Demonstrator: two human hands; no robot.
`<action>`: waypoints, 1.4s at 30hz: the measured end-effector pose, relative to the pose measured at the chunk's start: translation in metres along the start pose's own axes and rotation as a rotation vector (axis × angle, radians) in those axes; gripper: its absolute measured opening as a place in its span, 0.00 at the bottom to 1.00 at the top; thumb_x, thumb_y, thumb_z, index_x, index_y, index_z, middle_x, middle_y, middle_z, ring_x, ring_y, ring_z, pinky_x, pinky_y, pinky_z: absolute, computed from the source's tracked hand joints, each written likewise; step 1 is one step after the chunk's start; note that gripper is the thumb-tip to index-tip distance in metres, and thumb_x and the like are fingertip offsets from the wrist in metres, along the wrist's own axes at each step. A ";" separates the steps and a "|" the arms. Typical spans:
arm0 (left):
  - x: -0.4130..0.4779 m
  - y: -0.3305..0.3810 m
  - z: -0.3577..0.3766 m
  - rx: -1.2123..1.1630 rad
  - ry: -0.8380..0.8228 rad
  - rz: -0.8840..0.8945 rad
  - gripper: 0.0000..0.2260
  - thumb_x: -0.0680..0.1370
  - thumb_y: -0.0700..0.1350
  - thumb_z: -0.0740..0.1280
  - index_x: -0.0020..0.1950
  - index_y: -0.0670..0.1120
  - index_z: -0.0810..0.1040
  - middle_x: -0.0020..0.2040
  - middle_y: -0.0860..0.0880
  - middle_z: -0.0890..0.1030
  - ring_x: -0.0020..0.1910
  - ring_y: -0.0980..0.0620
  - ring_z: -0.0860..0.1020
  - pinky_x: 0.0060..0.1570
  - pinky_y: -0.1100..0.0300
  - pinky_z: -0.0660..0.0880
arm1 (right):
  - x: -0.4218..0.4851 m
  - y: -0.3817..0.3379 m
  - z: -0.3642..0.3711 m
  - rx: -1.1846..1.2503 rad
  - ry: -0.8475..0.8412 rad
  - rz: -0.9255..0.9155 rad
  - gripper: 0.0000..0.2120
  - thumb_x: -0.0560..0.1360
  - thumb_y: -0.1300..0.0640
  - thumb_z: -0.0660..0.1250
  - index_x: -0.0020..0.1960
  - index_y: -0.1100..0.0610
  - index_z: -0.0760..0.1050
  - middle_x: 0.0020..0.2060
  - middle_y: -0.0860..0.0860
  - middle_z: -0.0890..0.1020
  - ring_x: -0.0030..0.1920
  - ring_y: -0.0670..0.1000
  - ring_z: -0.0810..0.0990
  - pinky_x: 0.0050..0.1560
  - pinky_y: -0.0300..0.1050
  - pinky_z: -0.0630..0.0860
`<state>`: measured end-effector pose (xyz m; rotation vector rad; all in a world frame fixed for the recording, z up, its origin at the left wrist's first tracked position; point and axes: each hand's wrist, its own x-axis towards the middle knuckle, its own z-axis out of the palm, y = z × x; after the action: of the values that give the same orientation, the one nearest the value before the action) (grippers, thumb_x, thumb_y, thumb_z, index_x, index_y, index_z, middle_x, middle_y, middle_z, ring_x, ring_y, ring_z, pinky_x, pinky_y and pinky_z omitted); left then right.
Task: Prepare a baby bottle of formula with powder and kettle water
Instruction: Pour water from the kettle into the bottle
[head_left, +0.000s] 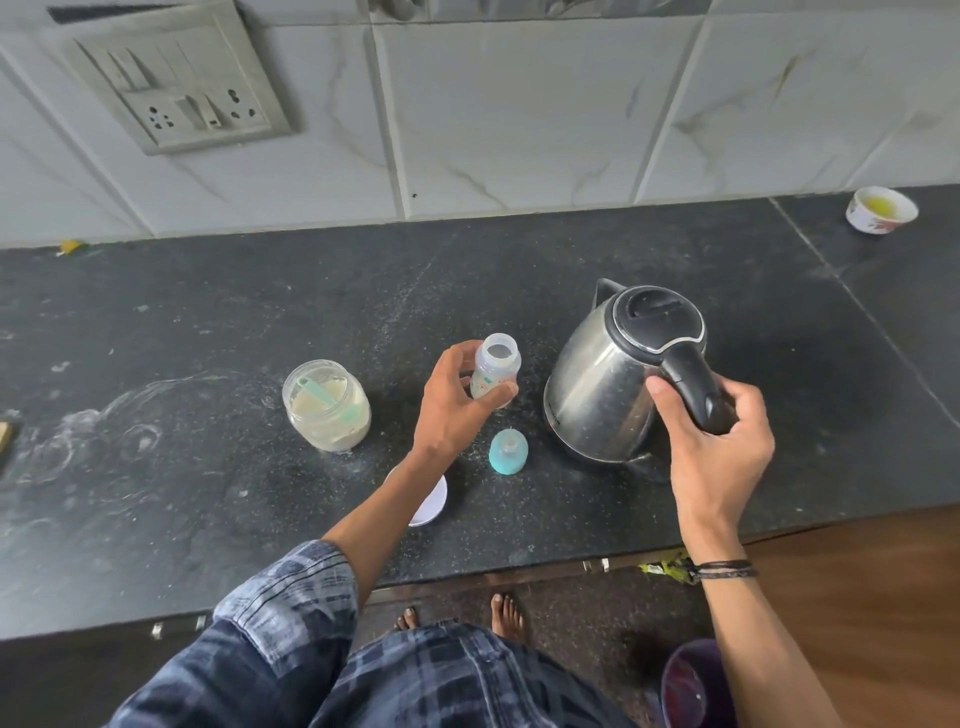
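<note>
My left hand (453, 410) grasps the baby bottle (494, 371) around its lower body, thumb on the near side, fingers wrapped round the far side. The bottle stands upright on the dark tabletop (208, 322), its mouth uncapped. Its body is clear with small printed markings; I cannot tell whether it holds anything.

My right hand (711, 447) is closed around the black handle of the steel kettle (608, 384). The kettle sits on the tabletop just to the right of the bottle, lid shut, spout pointing away from me toward the tiled wall (519, 130).

The bottle's teal cap with its teat (508, 451) lies on the tabletop just in front of the bottle, between my two forearms.

To the left of the bottle stands the open powder jar (327, 405), clear-walled and partly filled with pale powder. A teal scoop (324, 397) rests inside it. A white lid (434, 501) lies flat on the tabletop, partly hidden under my left forearm.

A small floral bowl (881, 210) stands well apart at the far right, near the wall. A switch panel (182, 88) is mounted on the wall at upper left.
</note>
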<state>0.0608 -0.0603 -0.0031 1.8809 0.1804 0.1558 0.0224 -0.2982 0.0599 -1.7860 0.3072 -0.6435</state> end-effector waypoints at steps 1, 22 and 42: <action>-0.001 0.000 -0.001 0.010 0.008 0.006 0.23 0.72 0.47 0.78 0.61 0.60 0.73 0.62 0.57 0.78 0.59 0.62 0.77 0.55 0.70 0.72 | 0.002 0.002 0.000 0.016 -0.004 -0.001 0.19 0.68 0.50 0.82 0.53 0.56 0.79 0.42 0.40 0.79 0.40 0.35 0.77 0.45 0.30 0.73; 0.009 0.002 -0.012 0.053 0.125 -0.003 0.23 0.71 0.50 0.79 0.62 0.58 0.74 0.61 0.56 0.76 0.59 0.58 0.76 0.61 0.53 0.76 | 0.081 -0.018 -0.005 0.050 -0.572 -0.127 0.15 0.63 0.52 0.84 0.47 0.49 0.84 0.34 0.41 0.82 0.32 0.41 0.77 0.33 0.31 0.71; 0.015 -0.008 -0.022 0.103 0.188 -0.063 0.25 0.68 0.48 0.81 0.62 0.51 0.77 0.55 0.56 0.81 0.55 0.55 0.78 0.54 0.60 0.74 | 0.122 -0.055 0.049 -0.090 -0.907 -0.306 0.15 0.63 0.53 0.83 0.46 0.57 0.83 0.33 0.39 0.83 0.28 0.40 0.78 0.30 0.27 0.69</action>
<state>0.0710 -0.0345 -0.0042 1.9598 0.3822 0.2846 0.1431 -0.3046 0.1355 -2.0368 -0.5678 0.0249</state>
